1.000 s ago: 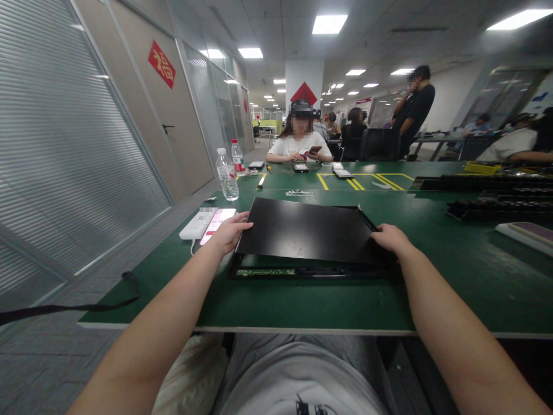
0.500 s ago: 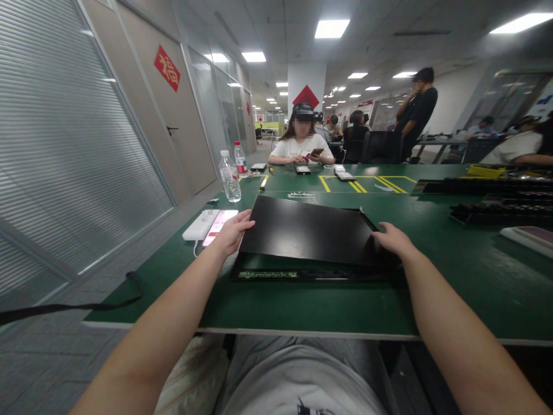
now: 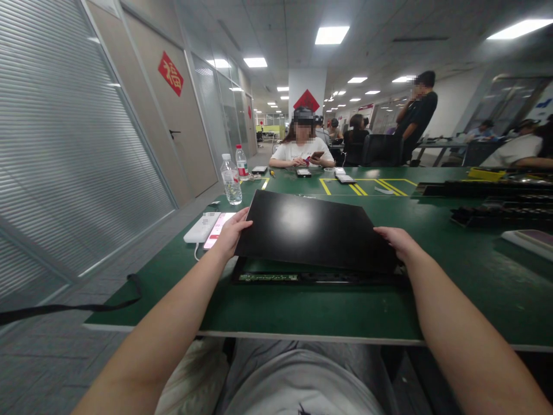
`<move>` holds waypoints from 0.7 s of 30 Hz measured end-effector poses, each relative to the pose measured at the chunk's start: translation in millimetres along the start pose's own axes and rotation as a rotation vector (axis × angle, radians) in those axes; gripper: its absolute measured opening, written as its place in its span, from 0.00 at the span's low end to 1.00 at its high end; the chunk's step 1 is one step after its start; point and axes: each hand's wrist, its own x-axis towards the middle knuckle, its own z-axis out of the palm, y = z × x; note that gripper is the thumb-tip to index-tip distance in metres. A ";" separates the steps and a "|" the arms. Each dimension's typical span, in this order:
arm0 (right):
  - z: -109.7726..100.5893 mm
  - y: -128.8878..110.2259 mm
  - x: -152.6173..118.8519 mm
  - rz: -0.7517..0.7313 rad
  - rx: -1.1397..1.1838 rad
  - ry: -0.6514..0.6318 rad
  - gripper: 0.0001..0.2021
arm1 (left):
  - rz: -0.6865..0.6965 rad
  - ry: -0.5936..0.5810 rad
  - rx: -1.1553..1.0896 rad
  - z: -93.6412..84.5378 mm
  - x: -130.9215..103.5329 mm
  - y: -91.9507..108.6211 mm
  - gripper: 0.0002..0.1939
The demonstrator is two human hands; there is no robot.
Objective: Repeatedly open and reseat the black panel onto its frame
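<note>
A flat, glossy black panel (image 3: 311, 230), much like a display panel, is held tilted over the green table (image 3: 302, 314). My left hand (image 3: 233, 233) is closed on its left edge, thumb on top. On the opposite edge, my right hand (image 3: 397, 242) grips with the thumb above and the other fingers mostly hidden. Beneath the panel lies a black frame (image 3: 328, 278) with a strip of green circuit board (image 3: 268, 278) along its near side. The panel covers most of that frame.
Left of the panel lie a white box (image 3: 201, 227) with a cable and a lit phone (image 3: 217, 230). Two plastic bottles, one clear (image 3: 232, 181), stand behind. Black strips (image 3: 488, 213) lie at the right. A person (image 3: 302, 147) sits opposite, holding a phone.
The right side of the panel has come up off the frame. My right hand, earlier with fingers spread at that edge, is now closed on it.
</note>
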 end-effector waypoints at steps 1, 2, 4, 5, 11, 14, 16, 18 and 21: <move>0.1 -2.7 -1.4 0.059 0.084 0.014 0.09 | 0.021 0.026 0.011 -0.8 1.3 0.6 0.35; -0.1 -5.8 -2.7 0.075 0.159 0.043 0.09 | 0.046 0.051 0.021 -1.9 2.6 1.4 0.34; -1.8 -12.4 -5.0 0.022 0.271 0.080 0.10 | 0.098 0.085 0.026 -4.9 5.4 3.4 0.33; -3.3 -15.7 -6.2 -0.028 0.312 0.068 0.11 | 0.117 0.086 0.018 -6.6 6.9 4.5 0.31; -15.8 -34.6 -22.6 -0.261 0.410 -0.123 0.22 | 0.042 0.093 0.007 -13.2 15.4 6.8 0.22; -20.2 -43.6 -35.5 -0.247 0.478 -0.037 0.26 | -0.015 0.118 0.019 -10.3 14.7 3.5 0.23; -22.5 -48.1 -42.7 -0.153 0.505 -0.087 0.29 | -0.020 0.150 0.034 -7.1 11.4 1.0 0.24; -24.2 -50.8 -47.4 -0.058 0.501 -0.156 0.31 | -0.038 0.187 0.048 -4.2 7.0 -0.8 0.23; -24.3 -51.4 -49.0 -0.006 0.472 -0.218 0.29 | -0.141 0.172 0.016 -0.7 2.2 -1.4 0.22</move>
